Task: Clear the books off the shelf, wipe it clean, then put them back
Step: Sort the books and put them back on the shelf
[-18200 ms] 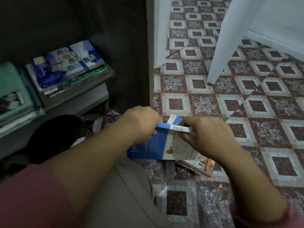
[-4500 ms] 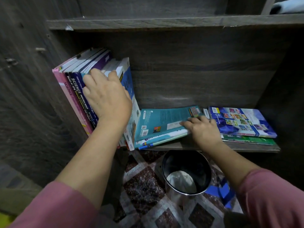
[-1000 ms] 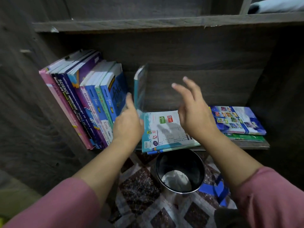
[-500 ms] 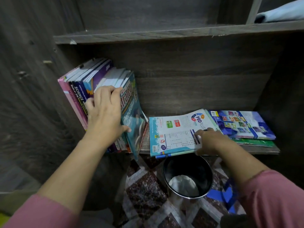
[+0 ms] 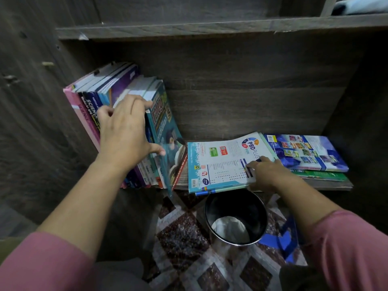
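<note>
A row of upright books leans against the left wall of the dark wooden shelf. My left hand presses on their spines, fingers curled over their front edges, thumb against the outermost teal book. In the middle of the shelf lies a flat pile topped by a white and teal workbook. My right hand grips that workbook at its front right corner, thumb on the cover. A second flat pile topped by a blue book lies at the right end.
A black metal bin with crumpled white paper inside stands on the patterned tile floor right under the shelf's front edge. Another shelf board runs overhead. The cabinet's side walls close in on the left and right.
In the last second the teal book went from standing apart to leaning on the upright row under my left hand. My right hand dropped from mid-air onto the white workbook's corner.
</note>
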{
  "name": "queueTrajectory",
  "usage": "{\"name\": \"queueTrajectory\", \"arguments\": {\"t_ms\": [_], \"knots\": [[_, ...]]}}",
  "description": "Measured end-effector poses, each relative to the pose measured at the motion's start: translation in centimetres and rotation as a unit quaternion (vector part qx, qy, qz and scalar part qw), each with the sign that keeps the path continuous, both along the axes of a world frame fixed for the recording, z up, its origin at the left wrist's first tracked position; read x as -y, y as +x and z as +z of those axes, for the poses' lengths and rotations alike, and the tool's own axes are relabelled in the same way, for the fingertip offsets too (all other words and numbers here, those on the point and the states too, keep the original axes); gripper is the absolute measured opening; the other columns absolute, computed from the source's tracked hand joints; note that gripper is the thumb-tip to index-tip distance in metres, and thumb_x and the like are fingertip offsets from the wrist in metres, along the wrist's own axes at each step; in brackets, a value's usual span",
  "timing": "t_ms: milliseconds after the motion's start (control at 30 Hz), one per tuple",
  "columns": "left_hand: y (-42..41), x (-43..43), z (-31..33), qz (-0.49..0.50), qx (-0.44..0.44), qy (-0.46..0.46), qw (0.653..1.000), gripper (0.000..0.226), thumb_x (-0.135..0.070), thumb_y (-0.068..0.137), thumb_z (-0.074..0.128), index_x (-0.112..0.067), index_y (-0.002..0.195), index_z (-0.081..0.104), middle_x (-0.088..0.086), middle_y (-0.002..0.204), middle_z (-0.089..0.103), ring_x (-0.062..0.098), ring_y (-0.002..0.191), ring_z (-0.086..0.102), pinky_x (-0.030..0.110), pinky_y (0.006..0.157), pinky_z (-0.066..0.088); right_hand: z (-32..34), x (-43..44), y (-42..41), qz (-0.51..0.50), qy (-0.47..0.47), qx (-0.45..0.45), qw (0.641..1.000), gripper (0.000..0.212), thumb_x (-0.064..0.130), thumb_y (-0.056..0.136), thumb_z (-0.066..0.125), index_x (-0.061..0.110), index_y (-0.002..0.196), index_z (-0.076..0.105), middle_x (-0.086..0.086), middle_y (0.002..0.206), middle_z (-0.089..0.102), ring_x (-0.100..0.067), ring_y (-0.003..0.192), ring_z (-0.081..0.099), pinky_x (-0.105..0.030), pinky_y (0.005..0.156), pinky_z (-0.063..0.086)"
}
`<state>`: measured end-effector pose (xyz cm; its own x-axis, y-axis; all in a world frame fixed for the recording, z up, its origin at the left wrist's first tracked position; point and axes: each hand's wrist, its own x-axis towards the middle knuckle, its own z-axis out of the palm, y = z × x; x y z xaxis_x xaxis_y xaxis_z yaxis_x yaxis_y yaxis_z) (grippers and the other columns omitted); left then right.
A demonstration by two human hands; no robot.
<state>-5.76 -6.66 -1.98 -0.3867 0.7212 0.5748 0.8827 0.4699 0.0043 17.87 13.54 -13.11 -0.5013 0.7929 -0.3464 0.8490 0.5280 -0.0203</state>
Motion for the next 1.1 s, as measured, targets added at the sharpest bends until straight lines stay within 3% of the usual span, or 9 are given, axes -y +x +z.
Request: {"name": "queueTrajectory", "arguments": {"t_ms": [200,400,633,767,967,1100], "knots": [[1.6,1.4,-1.5,0.031,-0.033,0.035,0.998,0.106,-0.053,0.037,0.089,-0.007,0.122,0.046,0.011,0.115,0.049,0.031,0.107,0.043,0.044,0.084,0.029,-0.2,0.0,0.1,0.006,0.006,0.002,1.000,0.077,0.051,0.081,0.067,0.034,0.146,0.031,-0.009,0.152,0.026,-0.048,0.139,0.019,-0.053,0.111,0.031],[2.2,0.2,-1.7,0.052,-0.028,0.040,0.997,0.099,-0.048,0.044,0.090,-0.005,0.122,0.046,0.014,0.112,0.049,0.033,0.105,0.043,0.044,0.082,0.029,0.0,0.1,0.0,0.013,0.007,0.007,1.000,0.077,0.053,0.081,0.067,0.032,0.146,0.032,-0.011,0.151,0.026,-0.050,0.138,0.019,-0.056,0.111,0.030],[1.1,-2.0,-1.2,0.084,-0.023,0.030,0.996,0.098,-0.047,0.048,0.089,-0.007,0.124,0.044,0.020,0.131,0.039,0.042,0.123,0.033,0.053,0.095,0.030,0.2,0.5,0.4,0.006,0.008,-0.008,1.000,0.078,0.049,0.081,0.070,0.034,0.146,0.031,-0.007,0.150,0.025,-0.045,0.138,0.019,-0.054,0.107,0.036],[0.2,-2.1,-1.4,0.095,-0.020,0.034,0.995,0.099,-0.052,0.048,0.088,-0.010,0.127,0.044,0.013,0.140,0.038,0.035,0.137,0.023,0.055,0.102,0.027,-0.1,-0.2,1.1,0.018,0.029,-0.001,0.999,0.083,0.044,0.079,0.073,0.038,0.147,0.026,-0.007,0.149,0.024,-0.042,0.136,0.025,-0.053,0.106,0.038],[0.2,-2.0,-1.8,0.071,-0.010,0.042,0.997,0.102,-0.052,0.048,0.089,-0.013,0.129,0.039,0.009,0.132,0.041,0.030,0.129,0.032,0.051,0.098,0.028,0.2,-0.9,1.3,0.042,0.052,0.034,0.997,0.061,0.023,0.097,0.047,0.041,0.150,0.021,-0.008,0.152,0.021,-0.041,0.135,0.028,-0.051,0.105,0.039],[-0.1,-1.3,-1.9,0.037,-0.001,0.026,0.999,0.112,-0.048,0.046,0.091,-0.015,0.136,0.032,0.006,0.136,0.038,0.025,0.128,0.033,0.049,0.099,0.026,1.3,-1.8,1.5,0.082,0.042,0.083,0.992,0.069,0.027,0.092,0.059,0.041,0.150,0.024,-0.007,0.144,0.034,-0.035,0.130,0.035,-0.043,0.105,0.039]]}}
